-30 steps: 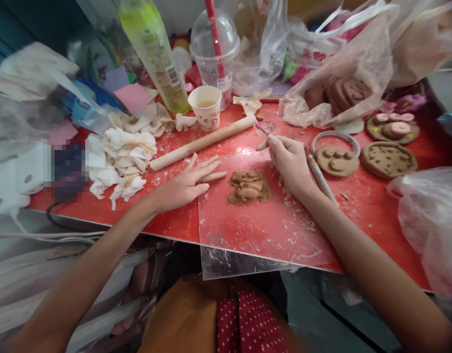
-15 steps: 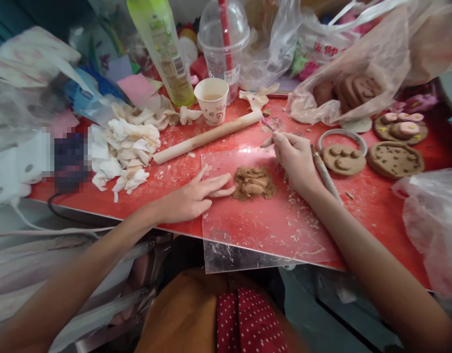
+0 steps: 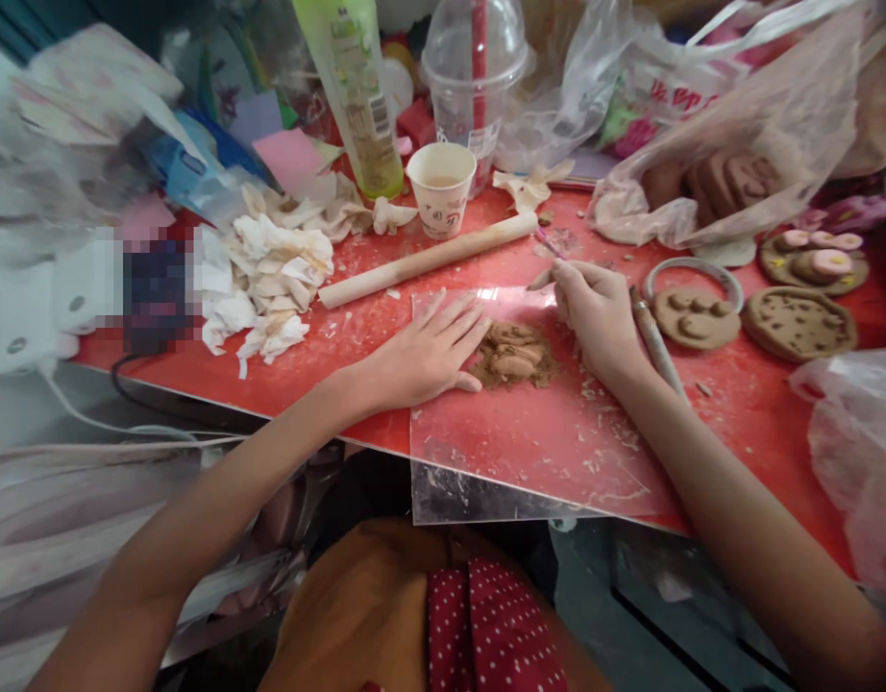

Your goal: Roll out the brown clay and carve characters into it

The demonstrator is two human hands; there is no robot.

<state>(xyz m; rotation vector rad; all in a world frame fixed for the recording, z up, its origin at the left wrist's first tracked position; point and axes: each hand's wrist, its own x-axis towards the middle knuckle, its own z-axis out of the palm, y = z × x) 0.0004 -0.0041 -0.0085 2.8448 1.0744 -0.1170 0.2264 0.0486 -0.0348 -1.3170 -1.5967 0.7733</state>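
A lumpy mound of brown clay [image 3: 516, 354] sits on a clear plastic sheet [image 3: 529, 452] that overhangs the front of the red table. My left hand [image 3: 432, 351] lies with fingers stretched out at the mound's left edge. To the right of the clay, my right hand [image 3: 594, 308] pinches a thin purple stick [image 3: 551, 243], whose kind I cannot make out. Behind the sheet lies a wooden rolling pin [image 3: 429, 259], slanting across the table. Beside my right wrist rests a clay-smeared tool with a long handle [image 3: 657, 346].
Crumpled tissues [image 3: 277, 274] heap up at left. A paper cup [image 3: 441, 192], a green bottle [image 3: 363, 106] and a domed plastic cup [image 3: 476, 77] stand at the back. Clay discs [image 3: 801, 325], a ring [image 3: 735, 285] and a bag of clay [image 3: 731, 183] lie at right.
My left hand has turned flatter, palm down, its fingers now pointing up and right beside the clay. My right hand keeps its pinch on the stick. The whole view has shifted slightly.
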